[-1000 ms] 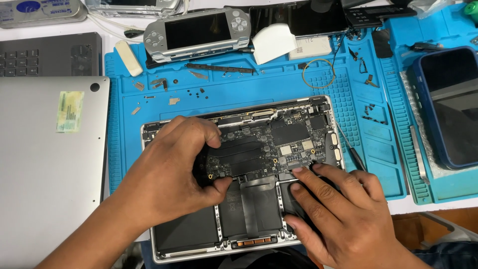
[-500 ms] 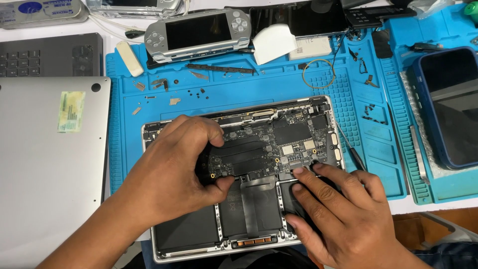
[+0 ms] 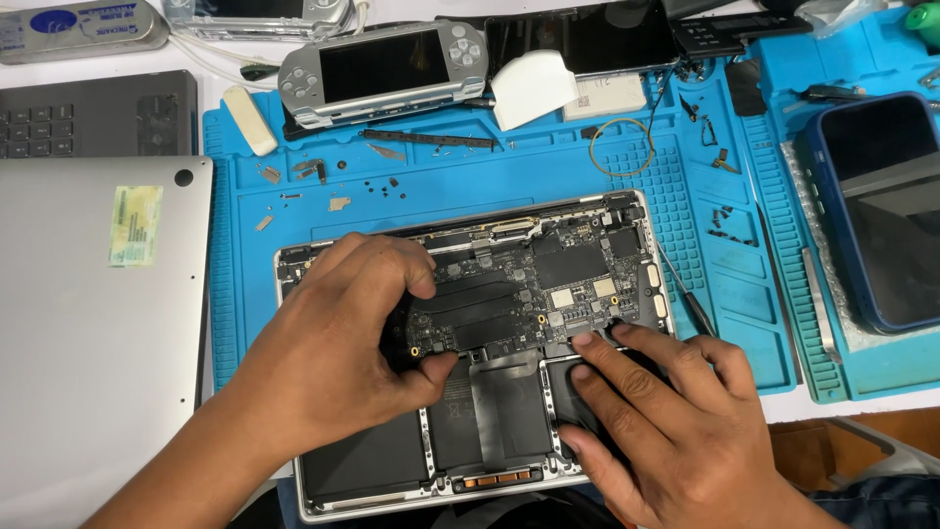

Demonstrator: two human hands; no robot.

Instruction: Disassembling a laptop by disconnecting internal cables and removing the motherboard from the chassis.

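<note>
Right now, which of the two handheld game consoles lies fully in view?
The nearer silver handheld console, on the blue mat's top edge; the other console is cropped by the frame.

1. The mat is bright blue, with a patch of tiny squares.
2. The open laptop has a silver frame. Inside, its board is black with small silver and gold spots, and its battery blocks are black.
3. The lid beside it is plain silver, with a pale green and yellow sticker.
4. The game player is silver with a black screen.
5. The phone has a dark blue case and a black screen.
6. The desk is white.
7. The wire ring is yellowish.
</note>
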